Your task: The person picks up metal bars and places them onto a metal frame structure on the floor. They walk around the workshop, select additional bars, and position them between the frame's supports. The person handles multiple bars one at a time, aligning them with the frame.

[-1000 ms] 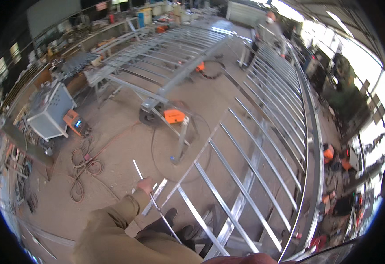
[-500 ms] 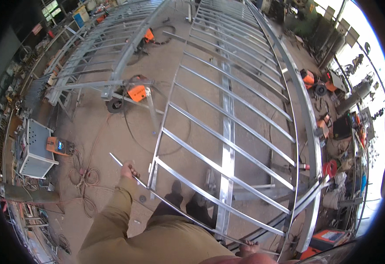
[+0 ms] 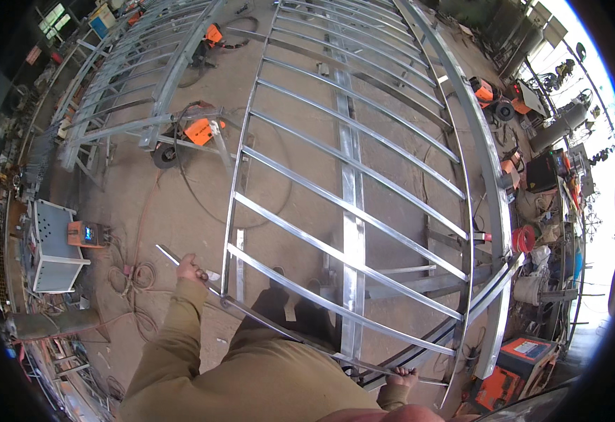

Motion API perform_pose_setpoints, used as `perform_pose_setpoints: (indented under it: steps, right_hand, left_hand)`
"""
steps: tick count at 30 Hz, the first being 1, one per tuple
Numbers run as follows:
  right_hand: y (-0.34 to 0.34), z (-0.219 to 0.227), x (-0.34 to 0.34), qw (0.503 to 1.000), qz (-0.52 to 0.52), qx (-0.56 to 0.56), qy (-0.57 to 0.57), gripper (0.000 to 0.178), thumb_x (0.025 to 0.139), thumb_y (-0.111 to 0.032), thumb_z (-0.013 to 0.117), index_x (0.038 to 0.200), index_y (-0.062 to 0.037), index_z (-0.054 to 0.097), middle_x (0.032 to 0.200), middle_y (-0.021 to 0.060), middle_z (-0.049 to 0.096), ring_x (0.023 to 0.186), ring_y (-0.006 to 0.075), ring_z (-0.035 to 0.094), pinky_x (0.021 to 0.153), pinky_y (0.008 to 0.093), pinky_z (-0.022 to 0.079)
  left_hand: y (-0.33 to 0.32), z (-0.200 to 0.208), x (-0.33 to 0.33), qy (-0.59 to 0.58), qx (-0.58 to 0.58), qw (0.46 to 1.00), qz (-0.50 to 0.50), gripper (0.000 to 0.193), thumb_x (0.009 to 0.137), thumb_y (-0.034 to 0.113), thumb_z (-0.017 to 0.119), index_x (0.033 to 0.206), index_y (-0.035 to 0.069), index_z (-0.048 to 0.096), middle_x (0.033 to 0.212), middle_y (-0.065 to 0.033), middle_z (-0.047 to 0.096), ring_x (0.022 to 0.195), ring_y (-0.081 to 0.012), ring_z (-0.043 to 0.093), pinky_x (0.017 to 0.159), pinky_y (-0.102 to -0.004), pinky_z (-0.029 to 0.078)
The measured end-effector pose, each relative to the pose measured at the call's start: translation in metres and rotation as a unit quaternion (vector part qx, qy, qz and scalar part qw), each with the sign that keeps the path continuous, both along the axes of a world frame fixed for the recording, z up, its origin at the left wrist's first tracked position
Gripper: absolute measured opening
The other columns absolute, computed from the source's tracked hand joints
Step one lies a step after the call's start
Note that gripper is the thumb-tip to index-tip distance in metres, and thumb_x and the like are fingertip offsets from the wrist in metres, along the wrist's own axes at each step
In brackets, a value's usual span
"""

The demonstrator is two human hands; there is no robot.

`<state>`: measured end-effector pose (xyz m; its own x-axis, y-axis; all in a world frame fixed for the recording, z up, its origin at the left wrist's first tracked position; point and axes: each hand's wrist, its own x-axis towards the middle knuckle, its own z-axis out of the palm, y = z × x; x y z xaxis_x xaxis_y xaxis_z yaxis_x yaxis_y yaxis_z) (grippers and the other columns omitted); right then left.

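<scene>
A long, thin metal bar [image 3: 272,324] runs across in front of my body, sloping down to the right. Near its left end, my left hand [image 3: 193,269] is closed around it, and a short length sticks out past the fist. My right hand [image 3: 401,378] grips the same bar close to its right end. Just beyond lies a long ladder-like metal frame [image 3: 230,224] with many slanted rungs. The bar crosses the frame's near end, beside the ends of both side rails; whether it touches them I cannot tell.
Under the frame runs a wide steel beam [image 3: 353,239]; another heavy beam [image 3: 487,176] stands along its right side. A second rung frame [image 3: 128,63] is at far left. Orange machines [image 3: 198,131] with cables stand around. A grey cabinet [image 3: 53,257] is left, an orange-black unit [image 3: 515,373] near right.
My right hand has risen away from the lower edge and shows more fully, still on the bar. My left hand keeps its grip. The whole view has shifted slightly.
</scene>
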<state>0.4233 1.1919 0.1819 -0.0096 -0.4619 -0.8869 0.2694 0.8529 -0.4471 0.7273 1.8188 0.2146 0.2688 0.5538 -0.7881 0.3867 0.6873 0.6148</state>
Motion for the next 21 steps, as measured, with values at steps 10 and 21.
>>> perform_pose_setpoints:
  steps: [10,21]
  right_hand:
    - [0.012,-0.025,0.002,0.891,0.308,-0.323,0.080,0.038,0.098,-0.037,0.045,0.065,-0.0190,0.036,0.049,-0.0027,0.034,0.043,0.0152,0.037,0.046,0.0334,0.035]
    - [0.043,-0.010,0.176,0.989,0.128,0.055,-0.053,0.042,0.099,-0.042,0.042,0.065,-0.0176,0.035,0.050,-0.0020,0.030,0.045,0.0163,0.031,0.049,0.0345,0.034]
  left_hand:
    - [0.050,0.016,0.038,-0.075,0.056,0.995,-0.016,0.014,0.093,0.019,0.061,0.089,0.015,0.048,0.058,0.0027,0.033,0.043,-0.0125,0.033,0.041,-0.0288,0.029]
    - [0.092,0.036,0.119,-0.080,0.094,0.992,-0.006,0.011,0.093,0.017,0.060,0.086,0.012,0.054,0.058,-0.0008,0.038,0.043,-0.0146,0.035,0.041,-0.0338,0.033]
